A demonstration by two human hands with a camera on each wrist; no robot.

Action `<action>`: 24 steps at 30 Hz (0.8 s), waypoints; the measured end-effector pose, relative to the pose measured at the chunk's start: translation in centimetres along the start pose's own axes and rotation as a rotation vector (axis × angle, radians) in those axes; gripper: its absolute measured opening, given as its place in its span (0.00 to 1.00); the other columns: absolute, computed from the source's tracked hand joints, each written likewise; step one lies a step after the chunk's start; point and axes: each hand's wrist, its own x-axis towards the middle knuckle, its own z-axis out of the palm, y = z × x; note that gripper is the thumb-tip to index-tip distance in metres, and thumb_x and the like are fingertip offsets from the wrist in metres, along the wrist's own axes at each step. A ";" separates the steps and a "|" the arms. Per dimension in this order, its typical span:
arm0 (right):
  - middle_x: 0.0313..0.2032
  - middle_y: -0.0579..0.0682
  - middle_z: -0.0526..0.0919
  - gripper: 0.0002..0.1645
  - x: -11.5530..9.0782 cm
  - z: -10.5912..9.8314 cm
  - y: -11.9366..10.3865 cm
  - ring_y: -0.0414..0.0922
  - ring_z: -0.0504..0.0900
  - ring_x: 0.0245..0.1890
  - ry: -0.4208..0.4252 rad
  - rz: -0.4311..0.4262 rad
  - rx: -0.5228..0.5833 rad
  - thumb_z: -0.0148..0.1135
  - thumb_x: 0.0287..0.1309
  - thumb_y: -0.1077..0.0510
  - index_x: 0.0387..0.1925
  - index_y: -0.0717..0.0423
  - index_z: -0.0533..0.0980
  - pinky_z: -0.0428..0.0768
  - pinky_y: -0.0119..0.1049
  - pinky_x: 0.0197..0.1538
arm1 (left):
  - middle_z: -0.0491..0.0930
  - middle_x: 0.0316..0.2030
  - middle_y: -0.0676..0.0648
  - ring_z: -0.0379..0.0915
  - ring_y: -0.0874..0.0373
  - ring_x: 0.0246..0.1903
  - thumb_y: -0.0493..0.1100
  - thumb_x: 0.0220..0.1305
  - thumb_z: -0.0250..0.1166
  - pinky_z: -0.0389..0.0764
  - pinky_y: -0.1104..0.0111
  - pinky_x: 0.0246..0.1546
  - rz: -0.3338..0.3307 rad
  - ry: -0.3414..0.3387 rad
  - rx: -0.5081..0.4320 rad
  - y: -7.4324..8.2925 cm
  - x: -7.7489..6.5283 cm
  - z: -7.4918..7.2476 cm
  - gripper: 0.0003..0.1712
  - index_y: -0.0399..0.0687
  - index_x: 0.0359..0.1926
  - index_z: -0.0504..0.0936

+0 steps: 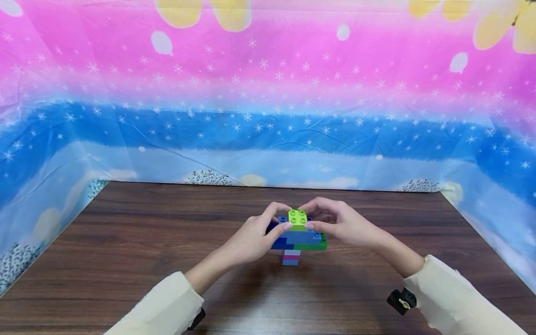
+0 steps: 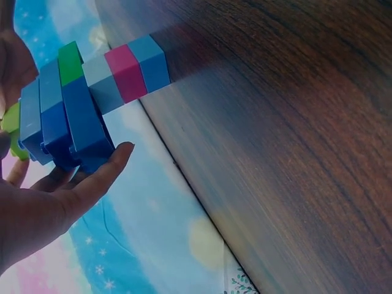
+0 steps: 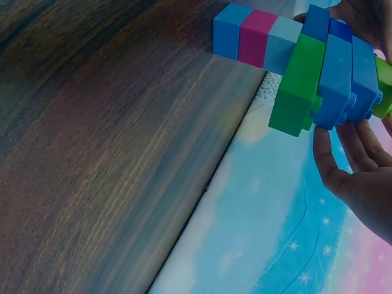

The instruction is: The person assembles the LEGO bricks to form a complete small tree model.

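Note:
A stack of toy building bricks stands on the table, topped by a lime-green brick with studs. My left hand pinches the lime brick at its left side, thumb in front and forefinger behind. From the right, my right hand holds the same brick between thumb and forefinger. Below it lie wider blue bricks, then a green brick beside a dark blue brick. A narrow column of pale blue, pink and blue bricks carries them. Other fingers spread close by the blue layers in the wrist views.
The dark wood-grain table spreads around the stack. A pink and blue snowflake-patterned cloth hangs behind it and along both sides. Light sleeves cover the forearms, with a black device at the right wrist.

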 end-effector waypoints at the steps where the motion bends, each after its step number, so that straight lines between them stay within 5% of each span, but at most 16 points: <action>1: 0.45 0.48 0.77 0.18 -0.1 0.0 0.0 0.44 0.75 0.47 0.002 0.003 -0.007 0.56 0.61 0.58 0.53 0.54 0.71 0.74 0.42 0.48 | 0.76 0.45 0.43 0.74 0.55 0.40 0.55 0.69 0.46 0.75 0.60 0.39 0.000 -0.001 -0.002 0.0 0.0 0.0 0.20 0.56 0.59 0.61; 12: 0.47 0.52 0.77 0.26 -1.1 -0.1 1.2 0.46 0.77 0.45 -0.028 0.072 -0.079 0.62 0.56 0.56 0.56 0.57 0.68 0.76 0.39 0.45 | 0.73 0.51 0.40 0.73 0.51 0.46 0.52 0.68 0.50 0.73 0.56 0.44 -0.017 -0.023 -0.013 -0.3 -0.6 -0.3 0.24 0.57 0.63 0.58; 19: 0.47 0.52 0.76 0.26 -2.4 0.3 3.0 0.45 0.77 0.43 -0.052 0.177 -0.091 0.64 0.54 0.57 0.55 0.56 0.69 0.76 0.35 0.44 | 0.74 0.49 0.38 0.74 0.50 0.45 0.41 0.62 0.61 0.76 0.60 0.41 -0.019 -0.032 0.032 -1.3 -1.1 -0.7 0.26 0.46 0.59 0.64; 24: 0.42 0.48 0.78 0.21 -2.8 0.6 3.8 0.43 0.78 0.41 -0.033 0.165 -0.087 0.63 0.54 0.59 0.50 0.57 0.72 0.76 0.35 0.43 | 0.75 0.47 0.39 0.75 0.51 0.41 0.33 0.56 0.64 0.77 0.66 0.38 -0.030 -0.021 0.062 -1.9 -1.3 -0.9 0.23 0.40 0.53 0.70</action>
